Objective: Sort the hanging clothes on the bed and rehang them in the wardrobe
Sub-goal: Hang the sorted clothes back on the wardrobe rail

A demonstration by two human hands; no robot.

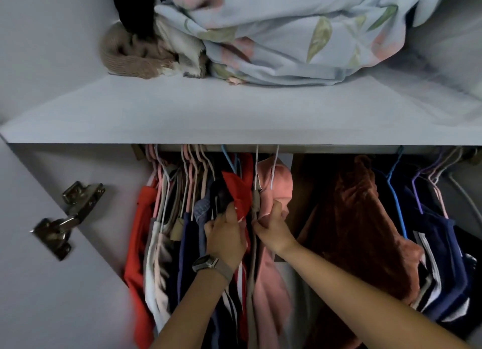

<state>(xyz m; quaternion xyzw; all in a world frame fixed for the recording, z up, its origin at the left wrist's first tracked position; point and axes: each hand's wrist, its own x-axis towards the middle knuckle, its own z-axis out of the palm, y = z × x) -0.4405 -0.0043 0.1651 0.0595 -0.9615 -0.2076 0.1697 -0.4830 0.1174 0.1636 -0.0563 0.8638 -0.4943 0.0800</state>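
Right now your 2 hands are in among the hanging clothes under the wardrobe shelf (234, 114), which serves as the landmark for everything below. Your right hand (272, 225) is directly beneath the middle of the shelf, fingers curled and pinching the shoulder of a pink garment (276, 181) that hangs on a white hanger (273, 166) hooked up under the shelf edge. Your left hand (225, 234), just to the left of the right one and wearing a wristwatch (208, 262), has its fingers curled into a red garment (238, 189) and grips that cloth; the 2 hands are close but a thin gap of dark fabric shows between them.

Left of your hands, still below the shelf, a tight row of pink and white hangers (190, 166) carries an orange-red garment (138, 231), pale pieces and dark blue ones. Right of your hands, beyond a dark gap, a rust-brown velvety garment (360, 218) hangs, and further right a blue hanger (393, 181) and a purple hanger (417, 187) hold navy clothes with white stripes (438, 257).

On top of the shelf lie a pale blue floral quilt (300, 30) and, to its left, a brown knitted item (125, 54). Below the shelf's left end, a metal door hinge (70, 215) sits on the white wardrobe panel
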